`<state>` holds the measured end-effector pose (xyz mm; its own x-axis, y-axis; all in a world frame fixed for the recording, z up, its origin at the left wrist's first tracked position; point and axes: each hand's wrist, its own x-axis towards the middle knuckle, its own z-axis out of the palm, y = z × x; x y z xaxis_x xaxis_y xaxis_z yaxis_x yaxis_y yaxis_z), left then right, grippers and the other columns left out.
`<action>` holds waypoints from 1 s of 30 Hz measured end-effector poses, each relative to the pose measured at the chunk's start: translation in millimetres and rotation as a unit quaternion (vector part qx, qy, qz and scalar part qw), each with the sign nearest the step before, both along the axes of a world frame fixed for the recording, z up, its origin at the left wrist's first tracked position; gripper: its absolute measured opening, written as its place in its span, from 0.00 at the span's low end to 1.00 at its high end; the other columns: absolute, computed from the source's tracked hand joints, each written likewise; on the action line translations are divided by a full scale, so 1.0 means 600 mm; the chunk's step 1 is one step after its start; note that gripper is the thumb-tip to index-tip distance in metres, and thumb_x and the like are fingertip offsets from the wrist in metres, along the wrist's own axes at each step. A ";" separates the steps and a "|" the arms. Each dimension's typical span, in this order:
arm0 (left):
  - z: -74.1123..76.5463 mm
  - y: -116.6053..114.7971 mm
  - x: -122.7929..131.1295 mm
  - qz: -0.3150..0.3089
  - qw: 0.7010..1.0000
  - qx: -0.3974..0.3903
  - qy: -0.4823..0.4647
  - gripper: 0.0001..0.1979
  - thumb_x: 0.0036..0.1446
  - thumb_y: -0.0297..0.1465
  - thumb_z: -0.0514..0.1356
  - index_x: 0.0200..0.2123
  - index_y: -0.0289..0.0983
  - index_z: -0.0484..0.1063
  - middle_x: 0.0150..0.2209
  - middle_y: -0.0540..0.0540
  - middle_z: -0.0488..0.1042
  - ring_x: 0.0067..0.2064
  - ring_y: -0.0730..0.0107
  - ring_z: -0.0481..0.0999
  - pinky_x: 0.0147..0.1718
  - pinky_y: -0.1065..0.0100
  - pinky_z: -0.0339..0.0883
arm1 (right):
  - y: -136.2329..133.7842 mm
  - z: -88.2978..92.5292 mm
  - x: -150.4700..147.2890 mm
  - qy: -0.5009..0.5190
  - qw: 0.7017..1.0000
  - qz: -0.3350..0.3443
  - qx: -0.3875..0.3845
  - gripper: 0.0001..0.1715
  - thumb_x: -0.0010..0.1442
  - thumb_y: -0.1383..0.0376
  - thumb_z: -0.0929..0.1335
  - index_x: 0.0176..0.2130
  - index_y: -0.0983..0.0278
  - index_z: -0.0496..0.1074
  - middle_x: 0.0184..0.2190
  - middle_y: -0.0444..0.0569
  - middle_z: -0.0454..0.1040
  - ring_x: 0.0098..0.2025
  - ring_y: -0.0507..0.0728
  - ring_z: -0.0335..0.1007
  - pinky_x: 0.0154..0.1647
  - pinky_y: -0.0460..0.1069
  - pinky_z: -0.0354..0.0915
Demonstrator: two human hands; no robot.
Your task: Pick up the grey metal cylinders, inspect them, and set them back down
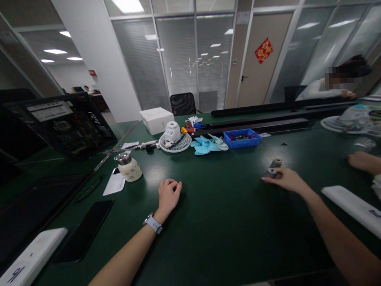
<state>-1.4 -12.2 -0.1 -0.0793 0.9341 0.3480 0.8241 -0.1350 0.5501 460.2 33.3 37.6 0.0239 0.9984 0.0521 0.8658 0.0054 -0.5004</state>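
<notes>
My left hand (170,195) rests on the green tabletop (212,225) with its fingers curled in, and nothing shows in it; a watch is on that wrist. On the right, my right hand (284,179) grips a small grey metal-looking cylinder (275,163) between thumb and fingers, close to the table surface. The cylinder's exact kind is too small to make out, and the fingers cover its lower part. Left of my left hand stands a cream jar-shaped flask (131,171) with a metal lid.
Toward the back are a white box (157,120), a white fan part (173,137), light blue fan blades (206,145) and a blue tray (243,138) of small parts. A dark phone (85,230) lies left. Another person's hand (364,162) rests at right near a long white case (358,212).
</notes>
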 end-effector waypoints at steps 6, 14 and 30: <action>0.021 -0.014 0.017 -0.050 0.997 0.037 -0.039 0.17 0.62 0.43 0.53 0.31 0.40 0.75 0.39 0.45 0.72 0.46 0.61 0.66 0.50 0.57 0.60 | -0.034 -0.035 -0.252 0.156 0.973 0.148 0.081 0.27 0.51 0.49 0.70 0.46 0.62 0.75 0.38 0.50 0.77 0.37 0.57 0.72 0.38 0.51 0.66; 0.034 -0.044 0.082 -0.133 0.984 0.080 -0.092 0.12 0.60 0.39 0.58 0.45 0.46 0.76 0.46 0.46 0.71 0.52 0.62 0.64 0.54 0.58 0.60 | -0.069 -0.051 -0.412 0.126 0.954 0.245 0.122 0.12 0.54 0.56 0.70 0.36 0.61 0.74 0.31 0.46 0.74 0.36 0.57 0.67 0.38 0.52 0.59; 0.017 -0.033 0.019 -0.041 0.999 -0.018 0.025 0.13 0.58 0.45 0.58 0.42 0.53 0.79 0.51 0.46 0.71 0.52 0.53 0.62 0.51 0.48 0.58 | -0.078 -0.038 -0.375 0.180 0.960 0.186 0.104 0.19 0.54 0.55 0.70 0.43 0.62 0.74 0.40 0.51 0.75 0.43 0.60 0.69 0.46 0.57 0.64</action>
